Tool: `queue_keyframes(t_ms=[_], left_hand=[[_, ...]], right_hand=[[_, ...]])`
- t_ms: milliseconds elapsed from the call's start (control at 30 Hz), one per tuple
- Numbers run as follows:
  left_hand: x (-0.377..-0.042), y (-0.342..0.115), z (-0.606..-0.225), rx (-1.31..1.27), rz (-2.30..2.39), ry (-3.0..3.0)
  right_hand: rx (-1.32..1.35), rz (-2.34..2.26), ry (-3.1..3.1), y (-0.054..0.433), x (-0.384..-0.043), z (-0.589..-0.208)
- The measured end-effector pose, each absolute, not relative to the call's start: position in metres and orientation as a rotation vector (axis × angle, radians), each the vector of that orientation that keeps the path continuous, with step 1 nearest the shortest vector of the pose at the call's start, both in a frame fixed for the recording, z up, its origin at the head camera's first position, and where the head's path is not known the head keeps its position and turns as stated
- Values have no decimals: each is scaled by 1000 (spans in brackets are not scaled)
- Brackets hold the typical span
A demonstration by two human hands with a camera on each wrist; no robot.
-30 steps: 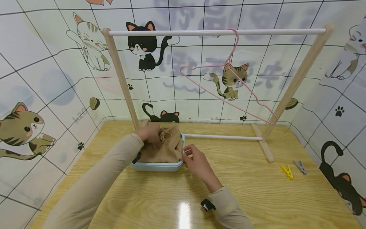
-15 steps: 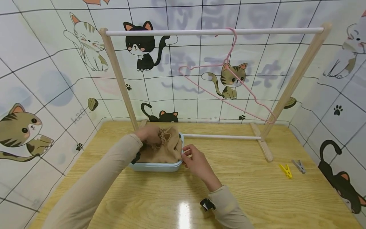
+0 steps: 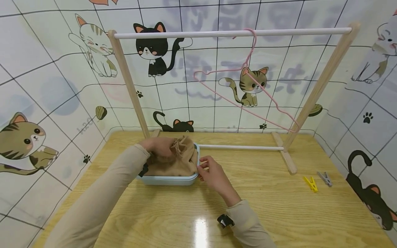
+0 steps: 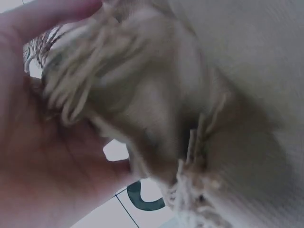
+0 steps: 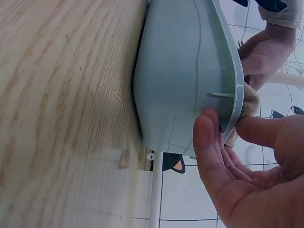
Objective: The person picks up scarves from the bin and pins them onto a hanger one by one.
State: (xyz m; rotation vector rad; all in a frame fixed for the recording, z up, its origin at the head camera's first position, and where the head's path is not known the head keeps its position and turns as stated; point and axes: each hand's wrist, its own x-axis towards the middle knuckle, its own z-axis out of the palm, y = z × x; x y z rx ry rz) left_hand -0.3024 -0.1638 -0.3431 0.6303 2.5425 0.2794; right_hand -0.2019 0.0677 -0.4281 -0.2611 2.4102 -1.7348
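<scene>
A tan fringed scarf (image 3: 187, 160) lies bunched in a light blue plastic basin (image 3: 169, 181) at the left of the table. My left hand (image 3: 161, 147) reaches over the basin's left side into the cloth. In the left wrist view, the scarf (image 4: 156, 85) bulges between the thumb and fingers of that hand (image 4: 42, 156), fringe hanging across it. At the basin's right side, my right hand (image 3: 216, 176) pinches the rim. Seen from the right wrist, its thumb lies over the edge of the basin (image 5: 185, 80) and its fingers press against the outer wall.
A drying rack with a white top bar (image 3: 186, 34) and wooden legs stands behind the basin. One pink hanger (image 3: 248, 110) hangs from it. A yellow clothespin (image 3: 311, 184) and a grey clothespin (image 3: 325, 179) lie on the table (image 3: 263, 196) at the right.
My left hand has shifted slightly left and lower into the scarf, and the cloth's folds have moved a little. The right hand stays at the basin's rim.
</scene>
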Motion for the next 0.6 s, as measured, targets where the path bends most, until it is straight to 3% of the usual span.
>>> queue_keyframes(t_ms=[600], left_hand=[[-280, -182, -320, 939, 335, 3060]], right_hand=[[-188, -1966, 2049, 69, -208, -435]])
